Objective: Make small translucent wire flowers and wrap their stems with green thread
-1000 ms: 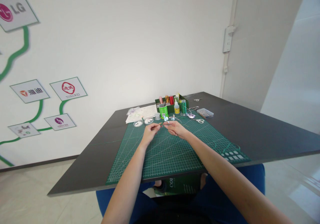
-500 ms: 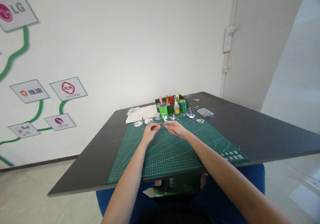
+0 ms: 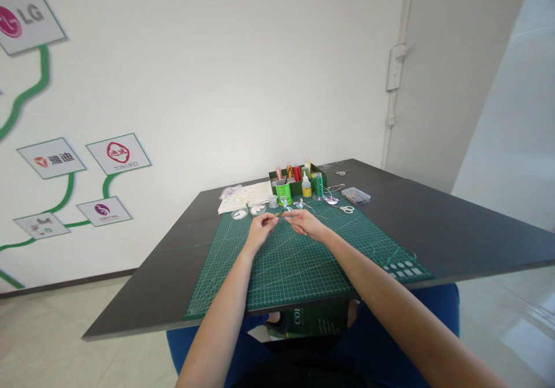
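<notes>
Above the green cutting mat [image 3: 277, 272], both hands meet at a small piece with a light-blue, flower-like top [image 3: 286, 204] and a thin green stem [image 3: 280, 214]. Thumb and fingers of my left hand [image 3: 260, 229] pinch the stem's lower left end. My right hand [image 3: 306, 224] is closed at the stem just below the blue top, its fingertips close to those of the left. Fine details between the fingers are too small to make out. Just beyond the hands stands a bright green can [image 3: 284, 193] holding a brush-like tool.
Behind the can, a dark green box [image 3: 321, 180] holds several thread spools. A glue bottle [image 3: 306, 186], green thread spool [image 3: 318, 185], white-handled scissors [image 3: 347, 209] and clear case [image 3: 356, 195] stand rightward. Round dishes [image 3: 239, 214] and white sheets [image 3: 247, 196] lie left.
The light-blue top has turned and shifted slightly between the fingers. Both hands stay in nearly the same place, still closed.
</notes>
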### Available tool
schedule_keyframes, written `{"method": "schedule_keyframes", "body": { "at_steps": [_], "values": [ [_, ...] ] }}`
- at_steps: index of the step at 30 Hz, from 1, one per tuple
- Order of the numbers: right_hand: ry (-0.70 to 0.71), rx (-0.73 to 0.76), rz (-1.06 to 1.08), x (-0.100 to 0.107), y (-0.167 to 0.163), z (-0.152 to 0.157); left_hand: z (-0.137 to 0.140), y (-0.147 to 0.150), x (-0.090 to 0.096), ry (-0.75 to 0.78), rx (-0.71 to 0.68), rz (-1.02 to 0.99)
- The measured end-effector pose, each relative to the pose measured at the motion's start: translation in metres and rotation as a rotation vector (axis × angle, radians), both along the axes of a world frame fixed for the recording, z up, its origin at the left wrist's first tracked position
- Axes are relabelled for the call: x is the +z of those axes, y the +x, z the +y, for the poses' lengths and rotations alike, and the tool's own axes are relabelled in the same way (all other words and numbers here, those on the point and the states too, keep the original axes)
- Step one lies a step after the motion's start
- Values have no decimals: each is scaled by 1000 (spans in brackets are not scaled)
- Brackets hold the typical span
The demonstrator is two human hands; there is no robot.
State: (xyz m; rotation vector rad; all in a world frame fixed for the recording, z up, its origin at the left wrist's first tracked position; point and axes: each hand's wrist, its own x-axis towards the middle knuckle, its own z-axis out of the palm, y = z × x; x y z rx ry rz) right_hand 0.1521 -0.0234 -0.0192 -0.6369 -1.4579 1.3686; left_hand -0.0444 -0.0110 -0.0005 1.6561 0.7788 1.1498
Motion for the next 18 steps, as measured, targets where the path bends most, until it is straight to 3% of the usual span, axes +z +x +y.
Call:
{"method": "schedule_keyframes", "body": {
  "at_steps": [18],
  "values": [
    [3, 5, -5, -2, 1, 1, 4, 0, -3, 20, 2, 3]
  ]
}}
